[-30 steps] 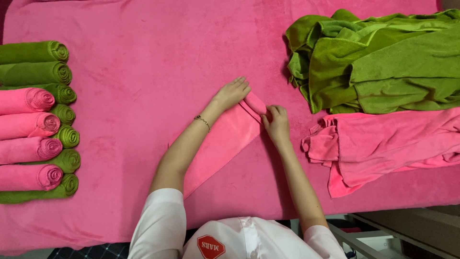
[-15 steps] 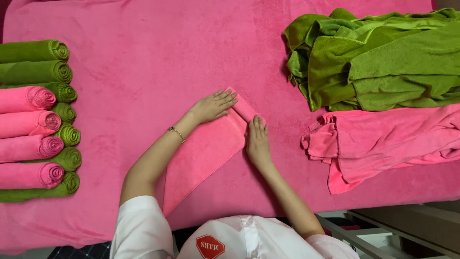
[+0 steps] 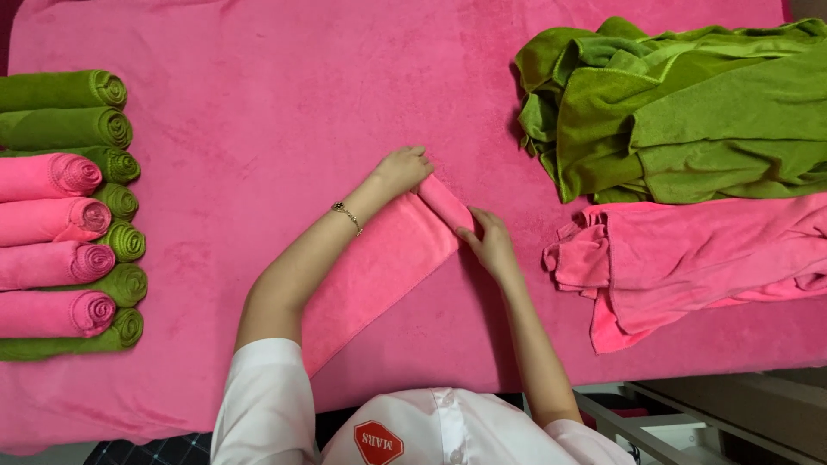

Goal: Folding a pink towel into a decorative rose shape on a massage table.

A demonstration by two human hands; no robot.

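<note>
A pink towel lies folded into a long strip, running diagonally across the pink-covered table. Its far end is rolled into a small tight roll. My left hand grips the left end of that roll with curled fingers. My right hand holds the roll's right end, fingers on top of it. The flat rest of the strip reaches back toward my body.
Rolled green and pink towels are stacked along the left edge. A heap of loose green towels lies at the upper right, with loose pink towels below it. A shelf frame shows at the bottom right.
The towel's far end was a flat fold pressed under both palms half a second ago. Now it is turned over into a small roll, and both hands have curled onto its ends.
</note>
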